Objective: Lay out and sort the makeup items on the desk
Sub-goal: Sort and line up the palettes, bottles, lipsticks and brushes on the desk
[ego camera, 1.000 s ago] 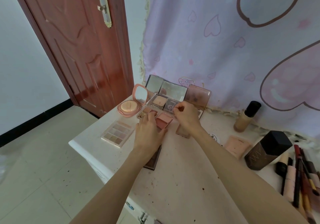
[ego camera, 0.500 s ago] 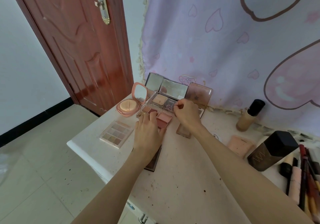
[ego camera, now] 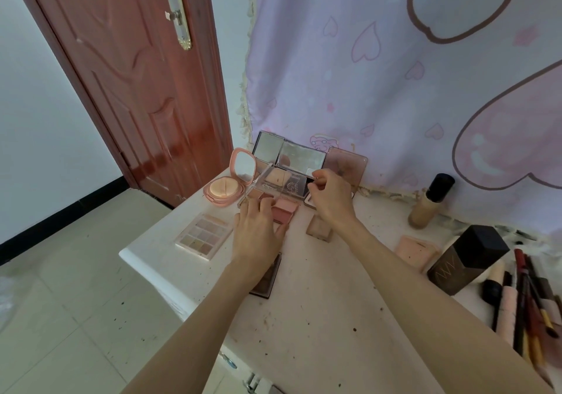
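Note:
Several open palettes crowd the far left of the white desk [ego camera: 319,317]. My left hand [ego camera: 257,232] presses flat on a pink blush palette [ego camera: 284,211], fingers together. My right hand [ego camera: 330,199] pinches the clear inner lid [ego camera: 281,185] of that palette by its right corner and holds it raised. Behind it stands a mirrored palette [ego camera: 299,156]. To the left sit a round pink cushion compact [ego camera: 225,188], open, and a pale eyeshadow palette [ego camera: 202,237].
A dark palette [ego camera: 269,281] lies under my left wrist. A small beige square [ego camera: 319,229], a pink case [ego camera: 416,250], a foundation bottle [ego camera: 431,202], a dark box [ego camera: 465,262] and several brushes and pencils [ego camera: 523,302] lie to the right. The desk's edge drops off at left, near a red door [ego camera: 146,74].
My right hand has lifted the clear inner lid higher and moved a little to the right. My left hand stays on the blush palette.

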A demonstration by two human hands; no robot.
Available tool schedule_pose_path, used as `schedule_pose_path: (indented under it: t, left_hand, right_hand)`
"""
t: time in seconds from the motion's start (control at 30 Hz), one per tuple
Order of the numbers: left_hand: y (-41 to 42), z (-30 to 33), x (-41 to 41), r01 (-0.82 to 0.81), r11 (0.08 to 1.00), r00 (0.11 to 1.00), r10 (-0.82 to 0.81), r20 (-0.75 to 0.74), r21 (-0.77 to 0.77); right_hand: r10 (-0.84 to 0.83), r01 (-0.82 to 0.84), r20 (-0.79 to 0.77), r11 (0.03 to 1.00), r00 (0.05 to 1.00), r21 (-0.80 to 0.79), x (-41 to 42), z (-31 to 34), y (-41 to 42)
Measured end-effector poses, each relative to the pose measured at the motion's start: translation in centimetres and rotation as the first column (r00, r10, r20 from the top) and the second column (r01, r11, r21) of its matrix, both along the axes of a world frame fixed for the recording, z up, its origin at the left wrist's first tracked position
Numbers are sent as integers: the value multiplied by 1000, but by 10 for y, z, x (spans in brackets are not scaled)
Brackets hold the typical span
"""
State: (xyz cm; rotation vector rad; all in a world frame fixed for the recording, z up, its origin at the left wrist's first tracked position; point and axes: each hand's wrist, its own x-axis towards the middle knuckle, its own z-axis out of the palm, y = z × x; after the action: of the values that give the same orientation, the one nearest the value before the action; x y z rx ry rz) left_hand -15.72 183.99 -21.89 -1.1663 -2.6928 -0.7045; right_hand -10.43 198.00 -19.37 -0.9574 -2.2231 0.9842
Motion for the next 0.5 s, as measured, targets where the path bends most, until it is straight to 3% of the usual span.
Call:
schedule_pose_path:
  t: [0.13,0.27,0.37,0.5]
  left_hand:
    - [-12,6,17,82,992,996,-84,-17,-96]
    - [-18,3,37,235,957,970,-241,-15,-170]
    - [-18,-1,43,285,919,953,-303,-25,-272]
    - [-24,-4,43,296,927,952,-305,-5,-231]
  right_hand:
    - [67,-79,64,976,996,204,25,-4,-9]
    - [109,-246,335,883,936,399,47,-11,-18]
    - [81,-340,525,843,847,417,54,-9,-24]
    - [30,-352,606,836,795,421,61,-8,-31]
